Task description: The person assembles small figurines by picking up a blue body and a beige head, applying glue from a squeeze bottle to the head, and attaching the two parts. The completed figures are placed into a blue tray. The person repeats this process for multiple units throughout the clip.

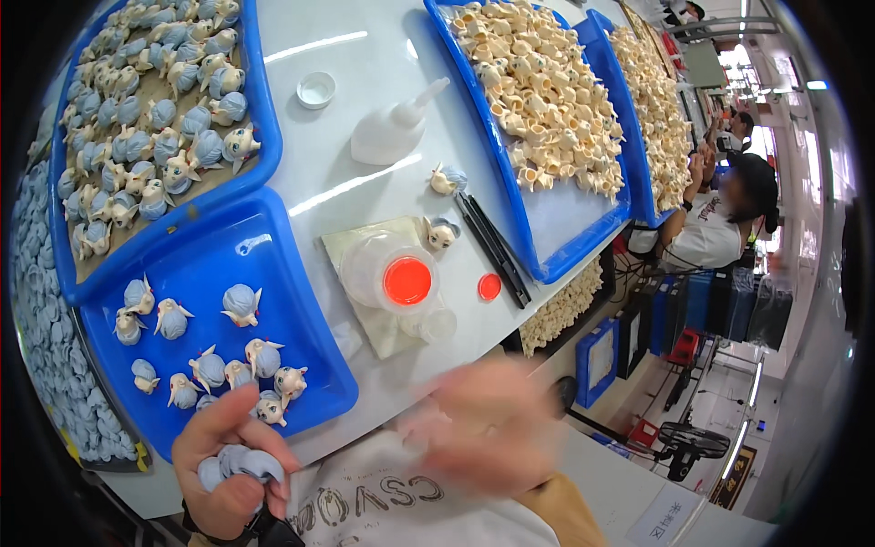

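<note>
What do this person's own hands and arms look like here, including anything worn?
Both hands are bare, no gloves. The left hand has a black band at the wrist, likely a watch or strap. The right hand is motion-blurred, so nothing worn on it can be told. No sleeves show.

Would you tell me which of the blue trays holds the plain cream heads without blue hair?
The two trays on the right: the nearer one and its neighbour beyond. Both left trays hold heads with blue-grey hair.

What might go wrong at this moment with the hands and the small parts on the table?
1. The left hand grips several blue-grey hair pieces at once; one may slip out.
2. The right hand is blurred, near the open jar of orange liquid; it might knock it over.
</note>
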### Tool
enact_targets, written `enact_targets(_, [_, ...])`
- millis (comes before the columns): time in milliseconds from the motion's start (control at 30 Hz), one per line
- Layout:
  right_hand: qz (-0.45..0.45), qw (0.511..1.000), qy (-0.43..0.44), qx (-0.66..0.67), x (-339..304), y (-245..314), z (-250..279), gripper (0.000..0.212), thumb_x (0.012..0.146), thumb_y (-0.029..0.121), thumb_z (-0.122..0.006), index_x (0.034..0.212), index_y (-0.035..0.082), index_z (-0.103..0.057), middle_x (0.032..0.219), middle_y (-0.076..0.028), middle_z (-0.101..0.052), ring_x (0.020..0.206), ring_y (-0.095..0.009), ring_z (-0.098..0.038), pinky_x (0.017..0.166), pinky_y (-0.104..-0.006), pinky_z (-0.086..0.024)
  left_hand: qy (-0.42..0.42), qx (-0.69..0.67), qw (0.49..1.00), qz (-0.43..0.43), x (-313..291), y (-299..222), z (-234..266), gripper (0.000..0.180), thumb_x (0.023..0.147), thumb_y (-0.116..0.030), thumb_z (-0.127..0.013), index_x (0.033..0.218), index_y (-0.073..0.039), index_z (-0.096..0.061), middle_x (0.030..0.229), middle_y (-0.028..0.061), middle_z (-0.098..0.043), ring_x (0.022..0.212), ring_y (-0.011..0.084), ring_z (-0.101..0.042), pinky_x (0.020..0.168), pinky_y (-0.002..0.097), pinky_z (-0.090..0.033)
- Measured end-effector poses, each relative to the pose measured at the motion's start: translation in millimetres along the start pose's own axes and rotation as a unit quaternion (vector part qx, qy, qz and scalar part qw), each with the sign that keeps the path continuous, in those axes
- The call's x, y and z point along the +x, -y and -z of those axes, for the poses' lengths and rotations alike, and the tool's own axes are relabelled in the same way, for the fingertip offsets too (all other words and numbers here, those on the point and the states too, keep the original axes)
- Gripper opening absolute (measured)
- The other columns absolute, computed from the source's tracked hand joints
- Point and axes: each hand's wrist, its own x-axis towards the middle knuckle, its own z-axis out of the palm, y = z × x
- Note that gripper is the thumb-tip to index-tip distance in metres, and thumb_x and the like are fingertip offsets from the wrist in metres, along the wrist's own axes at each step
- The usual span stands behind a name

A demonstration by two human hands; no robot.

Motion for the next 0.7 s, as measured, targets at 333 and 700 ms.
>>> enact_targets(333, [-0.13,0.967,-0.073,-0.205,68.9,-187.5,114.5,0.025,0.072,0.003,-0.063,0.097,0.004,-0.062,0.073,-0.004,-0.057,0.065,-0.009,-0.052,0.061,-0.0227,-0.043,0.062,-0.019,0.996,0.062,18.2,9.6,-12.4,0.032,0.069,-0.001,-0.048,0.098,0.011,-0.054,0.093,0.0252,-0.057,0.071,0.0204,-0.06,0.06,0.0283,-0.051])
enact_targets(700, [-0.153,0.951,-0.265,-0.045,20.2,-128.3,100.8,0.016,0.079,0.005,-0.062,0.092,0.0,-0.054,0.086,-0.003,-0.056,0.075,-0.006,-0.052,0.067,-0.0186,-0.041,0.124,0.1,0.981,0.115,20.0,4.2,-6.9,0.028,0.076,-0.004,-0.05,0.101,0.005,-0.059,0.084,0.0108,-0.062,0.069,0.0088,-0.055,0.059,0.0213,-0.045])
